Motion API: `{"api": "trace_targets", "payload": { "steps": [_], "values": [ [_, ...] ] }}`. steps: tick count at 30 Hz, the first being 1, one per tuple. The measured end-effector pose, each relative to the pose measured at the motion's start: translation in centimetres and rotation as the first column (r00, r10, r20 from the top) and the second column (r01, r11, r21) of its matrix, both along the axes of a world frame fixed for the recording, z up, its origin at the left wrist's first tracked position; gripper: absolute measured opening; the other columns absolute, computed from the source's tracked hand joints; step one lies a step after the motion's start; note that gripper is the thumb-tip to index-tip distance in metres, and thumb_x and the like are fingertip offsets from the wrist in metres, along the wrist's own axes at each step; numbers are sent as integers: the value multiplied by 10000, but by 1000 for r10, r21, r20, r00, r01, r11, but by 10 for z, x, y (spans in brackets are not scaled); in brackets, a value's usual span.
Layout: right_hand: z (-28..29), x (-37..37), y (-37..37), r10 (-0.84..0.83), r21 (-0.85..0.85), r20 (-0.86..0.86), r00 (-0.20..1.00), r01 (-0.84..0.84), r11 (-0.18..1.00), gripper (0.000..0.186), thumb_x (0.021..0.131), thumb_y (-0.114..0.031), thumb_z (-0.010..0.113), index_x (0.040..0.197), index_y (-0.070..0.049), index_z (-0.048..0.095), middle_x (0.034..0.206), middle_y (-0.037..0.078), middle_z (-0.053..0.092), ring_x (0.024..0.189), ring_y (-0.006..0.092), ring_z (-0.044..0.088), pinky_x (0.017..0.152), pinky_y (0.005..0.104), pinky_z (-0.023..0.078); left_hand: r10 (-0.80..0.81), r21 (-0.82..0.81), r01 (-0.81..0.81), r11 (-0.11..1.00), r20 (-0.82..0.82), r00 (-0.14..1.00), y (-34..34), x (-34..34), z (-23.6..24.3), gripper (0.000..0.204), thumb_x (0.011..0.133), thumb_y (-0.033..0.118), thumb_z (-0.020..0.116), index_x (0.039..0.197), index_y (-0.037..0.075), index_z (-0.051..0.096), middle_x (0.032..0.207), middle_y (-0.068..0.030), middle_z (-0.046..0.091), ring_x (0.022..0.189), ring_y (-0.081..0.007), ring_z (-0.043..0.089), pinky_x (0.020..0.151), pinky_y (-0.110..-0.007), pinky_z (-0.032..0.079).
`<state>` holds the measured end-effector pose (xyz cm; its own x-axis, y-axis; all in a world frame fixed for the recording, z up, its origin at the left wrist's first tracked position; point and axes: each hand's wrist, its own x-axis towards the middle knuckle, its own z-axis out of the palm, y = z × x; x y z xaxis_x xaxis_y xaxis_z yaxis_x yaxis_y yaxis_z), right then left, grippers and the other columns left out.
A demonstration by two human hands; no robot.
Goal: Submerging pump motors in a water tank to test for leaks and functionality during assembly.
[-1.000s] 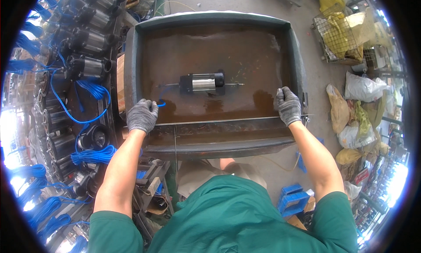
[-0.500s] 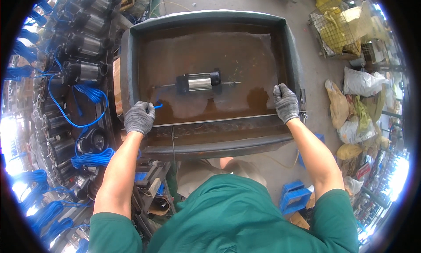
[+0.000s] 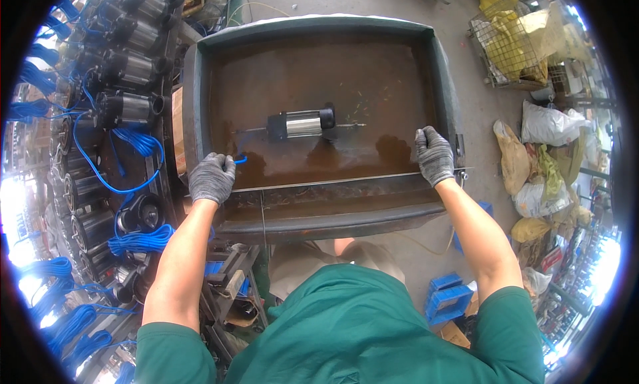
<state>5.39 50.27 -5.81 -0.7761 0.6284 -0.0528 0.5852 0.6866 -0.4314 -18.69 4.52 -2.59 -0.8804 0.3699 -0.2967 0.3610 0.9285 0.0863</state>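
Both hands are gloved and sitting on the near edge of the tank. My left hand is curled shut around the end of a blue cable at the near-left corner. My right hand is resting on the thin metal bar running along the near rim, fingers bent over it — can't tell if it's actually clamping it or just leaning.

The motor is lying on its side under brown water, roughly mid-tank, well apart from both hands. It's looking like a short shiny steel cylinder with black end caps and a thin shaft sticking out each end.

Handling guess: it's going to be heavy for its size, rigid, and slick while wet. I'd be grabbing the black end caps or wrapping the body, not the thin shaft. The cable is soft and flexible — fine for guiding, not for lifting.

More motors of the same type with blue cables are stacking up on my left. Bags and a wire basket are sitting on the floor to the right.
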Motion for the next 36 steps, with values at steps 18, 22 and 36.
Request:
{"api": "trace_targets", "payload": {
  "steps": [18, 22, 36],
  "values": [
    [0, 0, 0, -2, 3, -9, 1000, 2, 1000, 308, 1097, -338, 589, 1022, -53, 676, 967, 268, 711, 940, 515, 663, 782, 575, 544, 0, 13, 0, 1000, 4, 1000, -1, 0, -2, 354, 1072, 335, 576, 997, 52, 775, 1043, -206, 731, 1000, -423, 709, 906, -526, 563],
    [-2, 1, 0, -4, -1, 0, 1000, 4, 1000, 305, 1096, -336, 589, 1015, -54, 674, 963, 267, 710, 940, 520, 659, 776, 579, 538, -18, 6, 18, 1000, -14, 1000, -2, -1, -3, 379, 1070, 368, 554, 958, 77, 769, 1083, -188, 740, 980, -403, 730, 896, -523, 578],
    [0, 0, -2, 5, 22, -34, 999, -4, 1000, 294, 1095, -319, 596, 994, -52, 665, 941, 275, 699, 922, 529, 649, 760, 579, 527, 1, 3, -1, 1000, -2, 1000, -1, 0, 0, 376, 1074, 367, 556, 974, 75, 772, 1079, -187, 739, 978, -394, 736, 891, -520, 582]
  ]
}}
